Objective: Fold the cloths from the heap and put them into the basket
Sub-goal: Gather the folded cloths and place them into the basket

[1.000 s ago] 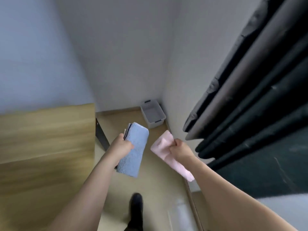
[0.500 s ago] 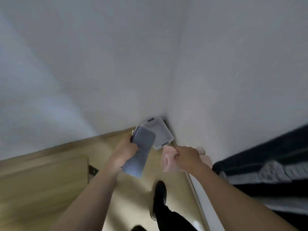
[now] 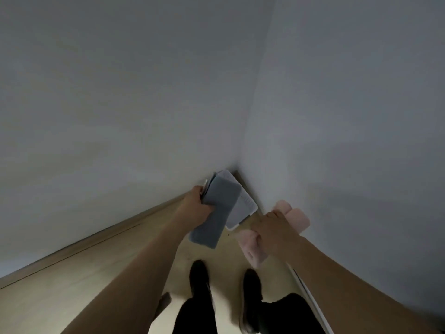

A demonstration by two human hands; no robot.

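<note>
Left hand (image 3: 196, 208) grips a folded blue-grey cloth (image 3: 218, 213) at frame centre, overlapping the white basket (image 3: 243, 206) in the corner. Right hand (image 3: 274, 231) clutches a pink cloth (image 3: 295, 219) at centre right. Best lowered flat, one at a time, so the folds hold.

Quick tally of what's in view: two hands, the left hand (image 3: 196, 208) and the right hand (image 3: 273, 231), each gripping cloth. At least two cloths: one folded blue-grey cloth (image 3: 216, 213) on the left, with a thin pale edge showing behind it that might be another one, can't tell, and one pink cloth (image 3: 252, 247) on the right. One white basket (image 3: 243, 208) in the far corner. Two black shoes (image 3: 198, 276) near the bottom.
</note>
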